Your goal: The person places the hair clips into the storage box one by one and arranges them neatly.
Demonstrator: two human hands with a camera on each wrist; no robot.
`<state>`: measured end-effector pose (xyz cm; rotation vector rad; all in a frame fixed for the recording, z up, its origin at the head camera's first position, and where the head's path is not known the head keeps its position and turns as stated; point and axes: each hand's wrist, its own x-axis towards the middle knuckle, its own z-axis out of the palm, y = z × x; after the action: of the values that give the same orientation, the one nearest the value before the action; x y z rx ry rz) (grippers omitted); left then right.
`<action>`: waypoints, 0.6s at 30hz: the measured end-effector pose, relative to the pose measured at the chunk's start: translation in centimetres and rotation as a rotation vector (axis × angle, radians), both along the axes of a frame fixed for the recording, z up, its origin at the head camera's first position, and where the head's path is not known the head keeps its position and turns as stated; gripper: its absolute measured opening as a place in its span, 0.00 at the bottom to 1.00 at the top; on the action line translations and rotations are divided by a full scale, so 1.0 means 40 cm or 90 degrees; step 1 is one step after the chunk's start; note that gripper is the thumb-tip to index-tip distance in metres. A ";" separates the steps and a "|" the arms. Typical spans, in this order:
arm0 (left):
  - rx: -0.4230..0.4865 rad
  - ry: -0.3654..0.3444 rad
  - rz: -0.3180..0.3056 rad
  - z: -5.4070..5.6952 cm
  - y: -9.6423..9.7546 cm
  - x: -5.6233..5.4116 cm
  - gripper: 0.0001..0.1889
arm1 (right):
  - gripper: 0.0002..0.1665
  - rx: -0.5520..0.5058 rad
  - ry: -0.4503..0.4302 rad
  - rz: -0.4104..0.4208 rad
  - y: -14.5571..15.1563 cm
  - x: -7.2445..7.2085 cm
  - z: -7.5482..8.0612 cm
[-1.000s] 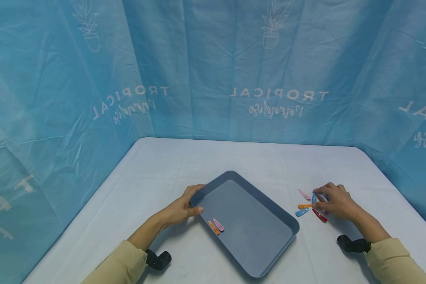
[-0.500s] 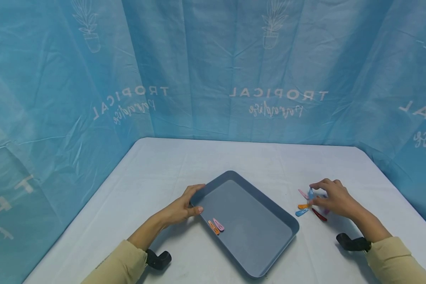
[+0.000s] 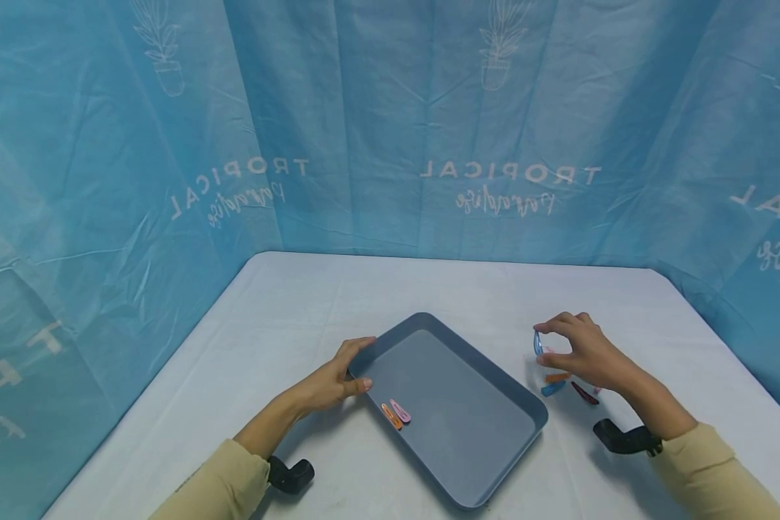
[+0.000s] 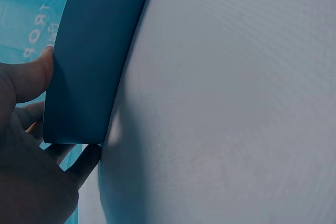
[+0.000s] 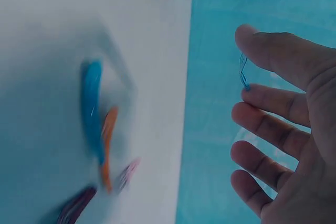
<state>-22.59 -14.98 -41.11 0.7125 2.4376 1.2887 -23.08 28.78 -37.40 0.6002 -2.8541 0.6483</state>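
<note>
My right hand (image 3: 588, 354) pinches a blue snap hair clip (image 3: 537, 343) between thumb and index fingertip, raised over the table right of the tray. In the right wrist view the clip (image 5: 243, 71) shows edge-on, the other fingers spread apart. The left hand (image 3: 325, 383) grips the far left corner of a grey-blue tray (image 3: 455, 412), thumb at the rim and fingers around the outside. Inside the tray, near its left wall, an orange clip (image 3: 391, 417) and a pink clip (image 3: 400, 411) lie side by side.
Beneath the right hand lie another blue clip (image 3: 552, 388), an orange clip (image 3: 557, 377), a red clip (image 3: 585, 393) and pink ones partly hidden. White cloth covers the table (image 3: 338, 289). Blue printed curtains (image 3: 390, 130) hang around the back and sides.
My right hand has lifted the blue clip off the group of clips and moved left toward the tray. The left hand and tray have stayed in place.
</note>
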 end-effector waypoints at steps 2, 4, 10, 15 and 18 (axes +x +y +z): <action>0.001 0.002 -0.001 -0.001 0.000 -0.001 0.37 | 0.32 -0.006 0.008 0.016 -0.020 0.001 0.008; 0.001 0.003 -0.002 -0.002 -0.001 -0.002 0.37 | 0.32 -0.007 0.012 0.024 -0.043 0.002 0.014; 0.002 0.003 -0.004 -0.004 0.001 -0.004 0.37 | 0.32 -0.010 0.022 0.054 -0.112 0.004 0.033; 0.002 0.001 -0.005 -0.003 0.001 -0.004 0.36 | 0.32 -0.015 0.035 0.097 -0.161 -0.001 0.041; 0.002 -0.001 -0.004 -0.002 0.000 -0.003 0.36 | 0.31 -0.016 0.036 0.117 -0.191 -0.005 0.044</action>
<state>-22.72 -14.96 -41.21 0.7186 2.4302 1.2912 -23.28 21.12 -35.65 0.8699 -2.7569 0.6808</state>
